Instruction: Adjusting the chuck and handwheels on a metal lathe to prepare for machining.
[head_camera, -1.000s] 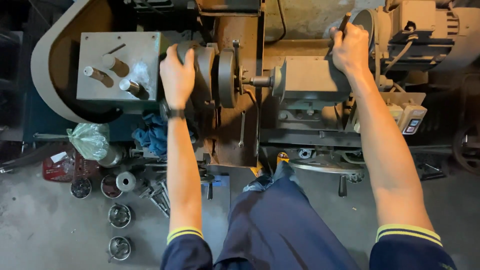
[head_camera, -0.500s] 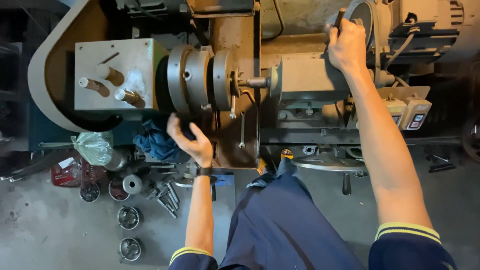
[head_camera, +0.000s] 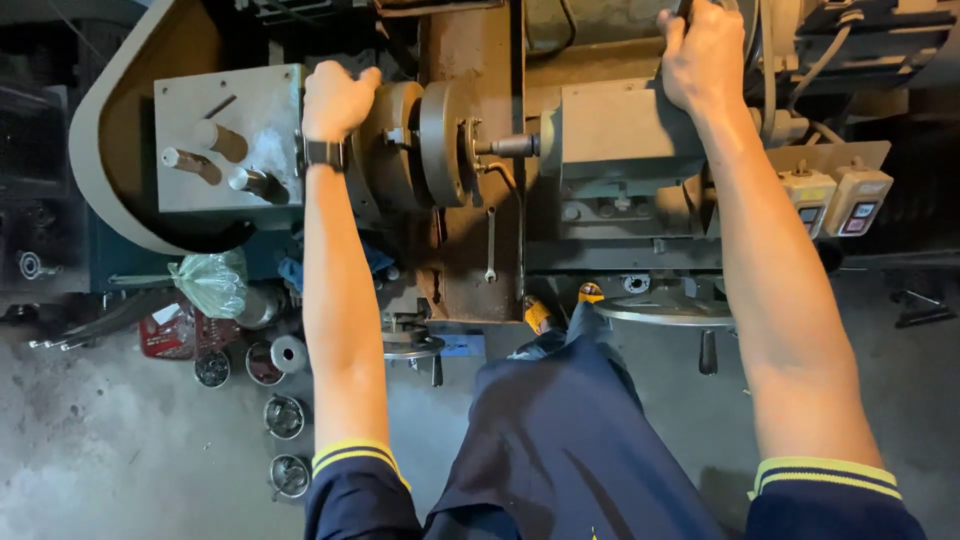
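the machine was an old lathe, its bed rusty brown and its castings dull grey, seen from above. the left hand lay curled over the top of the round metal chuck, a thick, worn steel disc just beside the boxy grey headstock, whose face carried three stubby cylindrical levers. the fingers wrapped the chuck's rim in a clenched grip, the knuckles up, a dark watch on the wrist, and the forearm ran straight from the navy sleeve with its yellow cuff band. a second flat disc stood just right of the chuck, and a short steel spindle reached from the blocky grey tailstock to meet it. the right hand was closed around a handwheel at the far end of the tailstock, the grip tight on its rim, though most of the wheel was hidden behind the hand; the arm stretched out long and nearly straight. a slim open-ended spanner lay on the rusty bed below the spindle. on the rough concrete floor sat small round metal cups and a crumpled green plastic bag.
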